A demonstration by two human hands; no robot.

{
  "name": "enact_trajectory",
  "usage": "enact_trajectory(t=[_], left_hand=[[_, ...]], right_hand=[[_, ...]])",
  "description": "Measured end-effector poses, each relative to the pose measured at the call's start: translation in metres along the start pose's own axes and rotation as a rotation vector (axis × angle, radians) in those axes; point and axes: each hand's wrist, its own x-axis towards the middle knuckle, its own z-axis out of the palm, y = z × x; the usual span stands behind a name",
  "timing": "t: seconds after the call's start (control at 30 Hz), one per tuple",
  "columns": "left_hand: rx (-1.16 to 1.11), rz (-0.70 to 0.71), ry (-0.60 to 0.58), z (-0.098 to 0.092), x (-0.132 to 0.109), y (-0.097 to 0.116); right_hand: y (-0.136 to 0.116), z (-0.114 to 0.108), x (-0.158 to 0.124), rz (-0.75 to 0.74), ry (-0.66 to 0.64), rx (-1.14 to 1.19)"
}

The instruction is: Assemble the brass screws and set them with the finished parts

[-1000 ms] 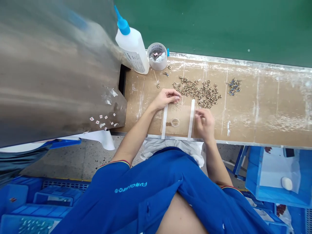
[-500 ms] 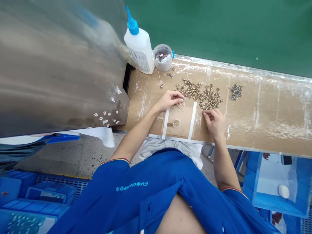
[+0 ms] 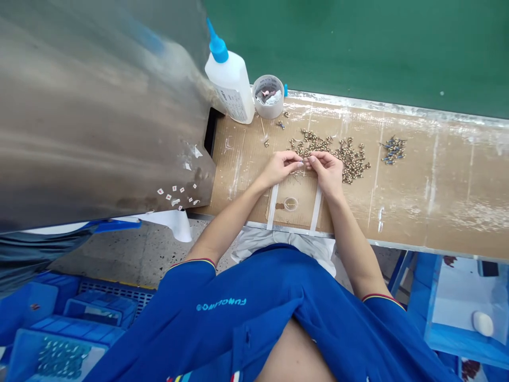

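Observation:
My left hand (image 3: 283,168) and my right hand (image 3: 326,171) meet at the fingertips, pinching a tiny brass fitting (image 3: 304,161) that is mostly hidden by them. Just beyond lies a loose pile of small brass screw eyes (image 3: 350,158), touching my right fingers. Below my hands, a cardboard pad (image 3: 296,188) sits between white strips, with a small clear round dish (image 3: 291,203) on it. Bluish metal parts (image 3: 393,150) lie further right. A white glue bottle with a blue nozzle (image 3: 231,82) and a clear cup (image 3: 268,96) stand at the back left.
The cardboard-covered bench (image 3: 429,207) runs across the view, with a green panel (image 3: 358,42) behind it. A large metal sheet (image 3: 99,116) rises at the left, with small white labels stuck on it. Blue crates (image 3: 63,339) sit on the floor below.
My right hand has moved left from the edge of the brass pile to meet my left hand. The whole view has shifted slightly.

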Motion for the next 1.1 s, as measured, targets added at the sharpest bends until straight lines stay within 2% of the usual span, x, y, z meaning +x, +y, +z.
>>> enact_trajectory(t=[0.2,0.37,0.77,0.93,1.1], left_hand=[[0.139,-0.012,0.031,0.004,-0.001,0.006],[0.173,-0.049,0.051,0.004,-0.001,0.008],[0.27,-0.033,-0.003,0.002,-0.001,0.01],[0.314,0.006,-0.059,0.0,0.0,0.004],[0.257,0.046,-0.086,-0.002,-0.002,0.005]], right_hand=[[-0.003,0.004,-0.007,-0.014,0.011,0.014],[-0.005,0.002,-0.005,0.014,-0.059,-0.035],[-0.008,0.002,-0.01,-0.029,-0.109,-0.171],[-0.014,-0.001,-0.008,-0.044,-0.197,-0.201],[-0.019,-0.002,-0.006,-0.023,-0.266,-0.166]])
